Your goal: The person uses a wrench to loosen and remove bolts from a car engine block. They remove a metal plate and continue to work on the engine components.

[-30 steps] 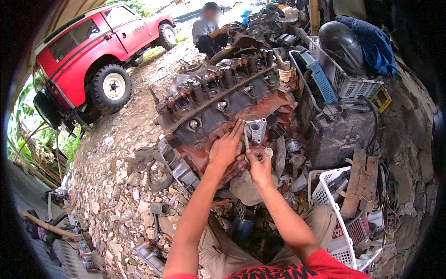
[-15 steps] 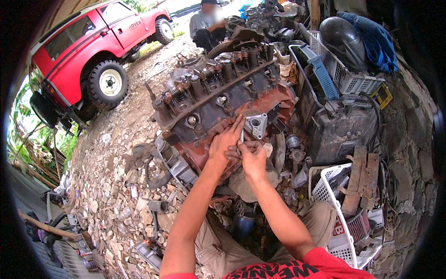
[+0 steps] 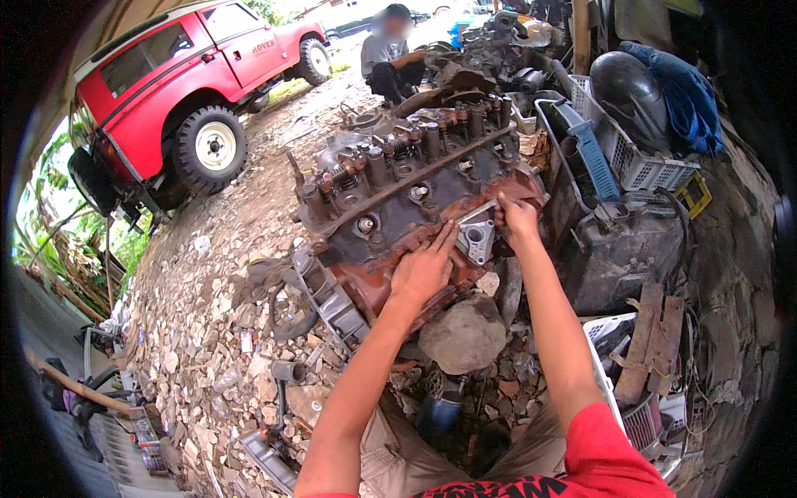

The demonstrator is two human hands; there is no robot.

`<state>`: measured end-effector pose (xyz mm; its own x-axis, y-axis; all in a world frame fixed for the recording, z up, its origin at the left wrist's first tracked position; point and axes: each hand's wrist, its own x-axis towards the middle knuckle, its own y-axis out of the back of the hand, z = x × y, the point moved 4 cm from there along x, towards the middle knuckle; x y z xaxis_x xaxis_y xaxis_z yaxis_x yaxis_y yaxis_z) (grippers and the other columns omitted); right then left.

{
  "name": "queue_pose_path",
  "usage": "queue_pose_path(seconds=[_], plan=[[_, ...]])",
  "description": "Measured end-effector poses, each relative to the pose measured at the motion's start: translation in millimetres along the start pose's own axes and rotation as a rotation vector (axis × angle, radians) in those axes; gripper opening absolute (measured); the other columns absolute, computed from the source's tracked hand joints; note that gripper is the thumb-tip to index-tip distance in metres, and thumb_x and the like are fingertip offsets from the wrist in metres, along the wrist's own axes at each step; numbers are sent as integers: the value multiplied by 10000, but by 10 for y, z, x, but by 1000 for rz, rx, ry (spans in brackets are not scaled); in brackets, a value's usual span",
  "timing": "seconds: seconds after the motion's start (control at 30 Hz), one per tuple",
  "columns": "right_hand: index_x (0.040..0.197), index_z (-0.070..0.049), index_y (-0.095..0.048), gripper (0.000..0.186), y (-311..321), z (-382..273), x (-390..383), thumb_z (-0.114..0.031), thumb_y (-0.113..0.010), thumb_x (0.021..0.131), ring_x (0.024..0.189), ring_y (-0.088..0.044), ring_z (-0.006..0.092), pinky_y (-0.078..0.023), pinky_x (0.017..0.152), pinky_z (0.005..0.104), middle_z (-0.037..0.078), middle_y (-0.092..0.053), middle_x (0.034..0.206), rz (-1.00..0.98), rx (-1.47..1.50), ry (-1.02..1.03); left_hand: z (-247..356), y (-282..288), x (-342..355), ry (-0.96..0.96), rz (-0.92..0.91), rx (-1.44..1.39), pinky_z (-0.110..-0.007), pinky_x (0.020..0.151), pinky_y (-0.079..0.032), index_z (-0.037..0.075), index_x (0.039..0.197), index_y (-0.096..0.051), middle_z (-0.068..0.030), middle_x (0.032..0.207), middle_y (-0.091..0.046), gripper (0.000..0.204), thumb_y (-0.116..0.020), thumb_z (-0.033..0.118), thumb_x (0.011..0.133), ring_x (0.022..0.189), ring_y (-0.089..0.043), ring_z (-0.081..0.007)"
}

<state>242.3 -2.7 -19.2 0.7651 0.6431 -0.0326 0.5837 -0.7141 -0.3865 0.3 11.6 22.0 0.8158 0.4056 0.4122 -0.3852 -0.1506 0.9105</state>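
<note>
A grey triangular metal plate (image 3: 476, 237) with a round central hole sits against the side of the rusty red engine block (image 3: 359, 280). Along the plate's upper edge lies a slim silver wrench (image 3: 480, 212). My right hand (image 3: 518, 221) is closed around the wrench's far right end. Stretched over the block just left of the plate is my left hand (image 3: 425, 267), fingers extended, fingertips beside the wrench's left end. Its finger pads are hidden. Above both hands runs the dark cylinder head (image 3: 390, 207) with its rocker gear on top.
A large stone (image 3: 462, 334) and a blue canister (image 3: 438, 412) are below the block. At right stand a white basket (image 3: 596, 332) of parts and a black tank (image 3: 621, 253). A person (image 3: 388, 60) crouches behind the engine. A red off-road vehicle (image 3: 199, 70) stands at far left.
My right hand has moved up and right, from below the plate to its upper right. The wrench has swung from upright at the plate's left to slanting along its top. The whole view shifted slightly.
</note>
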Motion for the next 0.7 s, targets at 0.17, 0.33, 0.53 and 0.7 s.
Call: queue_pose_path(seconds=[0.17, 0.33, 0.53, 0.7], plan=[[854, 18, -628, 235, -217, 89, 237, -203, -673, 916, 551, -526, 117, -431, 499, 272, 46, -601, 705, -33, -207, 87, -51, 26, -45, 23, -46, 28, -427, 785, -578, 114, 1494, -283, -66, 1520, -376, 732, -593, 172, 833, 1014, -648, -322], [840, 31, -619, 287, -217, -358, -243, -237, -648, 937, 570, -558, 103, -451, 507, 265, 75, -636, 732, -108, -82, 151, -30, 81, -63, 123, -90, -31, -429, 877, -547, 88, 1521, -178, -103, 1467, -439, 785, -580, 173, 852, 1130, -592, -333], [904, 8, -550, 229, -112, -445, -1154, -205, -599, 972, 606, -652, 176, -511, 527, 285, 110, -658, 780, -113, -63, 335, -74, 33, -86, 141, -67, -42, -434, 885, -536, 90, 1526, -161, -147, 1378, -528, 794, -579, 180, 858, 1120, -592, -342], [924, 12, -506, 180, -9, -8, -1652, -141, -589, 966, 703, -692, 239, -564, 584, 335, 155, -665, 823, -109, 99, 126, -51, 36, -74, 75, 5, -14, -429, 805, -564, 96, 1527, -168, -155, 1307, -581, 837, -614, 156, 822, 1023, -632, -340]])
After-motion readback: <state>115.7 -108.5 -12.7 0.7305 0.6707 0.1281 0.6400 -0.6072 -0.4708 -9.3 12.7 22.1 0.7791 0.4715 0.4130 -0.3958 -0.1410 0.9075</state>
